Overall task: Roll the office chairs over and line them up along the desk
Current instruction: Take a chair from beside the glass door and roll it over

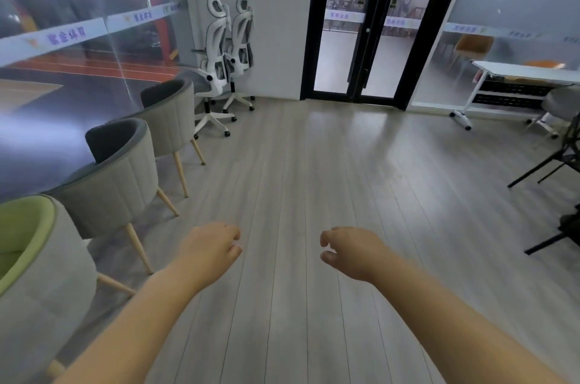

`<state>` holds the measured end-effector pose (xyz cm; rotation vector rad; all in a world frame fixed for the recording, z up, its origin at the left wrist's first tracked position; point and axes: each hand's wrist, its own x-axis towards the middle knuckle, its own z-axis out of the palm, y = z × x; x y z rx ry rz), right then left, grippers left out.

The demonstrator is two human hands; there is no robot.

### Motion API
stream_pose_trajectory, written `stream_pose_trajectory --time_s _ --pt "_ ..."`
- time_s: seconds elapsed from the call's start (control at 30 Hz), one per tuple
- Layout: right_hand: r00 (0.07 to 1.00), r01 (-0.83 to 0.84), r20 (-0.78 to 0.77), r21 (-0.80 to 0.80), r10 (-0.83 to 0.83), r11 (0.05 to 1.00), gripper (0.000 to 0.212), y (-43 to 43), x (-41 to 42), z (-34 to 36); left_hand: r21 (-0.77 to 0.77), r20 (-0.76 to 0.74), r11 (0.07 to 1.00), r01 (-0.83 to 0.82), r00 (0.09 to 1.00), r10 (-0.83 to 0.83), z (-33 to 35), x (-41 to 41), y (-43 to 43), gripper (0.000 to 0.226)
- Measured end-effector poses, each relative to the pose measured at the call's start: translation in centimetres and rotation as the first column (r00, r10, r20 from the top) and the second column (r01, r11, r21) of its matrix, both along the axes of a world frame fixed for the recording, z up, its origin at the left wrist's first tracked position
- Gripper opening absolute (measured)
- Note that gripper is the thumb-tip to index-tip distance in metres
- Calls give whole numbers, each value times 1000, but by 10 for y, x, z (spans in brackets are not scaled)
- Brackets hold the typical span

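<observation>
Black crates (pixel 511 93) are seen under the white surface (pixel 527 71) at far right; their contents cannot be made out. Two office chairs are parked side by side in the far corner, well apart from that surface. The nearer office chair (pixel 216 70) and the farther office chair (pixel 241 38) are both upright, tall backs vertical, seats turned leftward toward the glass wall (pixel 78 38). The left hand (pixel 212 245) and right hand (pixel 351 250) are held out over the wooden floor (pixel 298 164), fingers loosely curled, nothing grasped or touched. Grey tub chairs (pixel 119 176) are lined up at left.

left hand (pixel 211 248), right hand (pixel 351 250) — outstretched, seemingly loosely curled
</observation>
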<state>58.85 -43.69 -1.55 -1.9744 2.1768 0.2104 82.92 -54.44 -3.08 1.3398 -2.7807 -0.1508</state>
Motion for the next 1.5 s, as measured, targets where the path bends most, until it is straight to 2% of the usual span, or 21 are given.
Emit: stream_pose_trajectory --time_s 0.3,0.4,0.63,0.77,1.0,1.17,1.27,1.33,1.5 --pt "996 -83 9 0 83 997 37 -219 -107 15 110 29 976 -190 982 188 1 -84 -174 33" --pt "995 -96 -16 -1 96 995 36 -293 -134 10 92 29 970 -225 974 223 -3 -106 -247 32" --pt "996 -22 -86 -97 14 995 32 -492 -193 12 92 -59 970 -225 971 231 -5 -164 -452 28" --pt "989 35 -133 -170 -58 985 31 -599 -235 32 55 -39 979 -195 980 198 18 -206 -572 29" --pt "985 139 -75 -168 -153 976 30 -734 -320 30 39 -52 990 -136 989 138 24 -288 -730 28" --pt "989 118 -73 -151 -130 981 30 -849 -391 10 50 -10 989 -140 990 141 8 -353 -842 29" --pt "993 89 -64 -160 -100 983 29 -925 -434 9 50 2 982 -180 984 180 7 -399 -911 19" --pt "996 70 -50 -152 -78 986 29 -975 -464 15 32 15 979 -200 980 200 14 -431 -953 26" --pt "997 -6 -72 -152 -5 988 30 -1092 -528 28 44 -43 972 -231 972 232 19 -493 -1047 28"
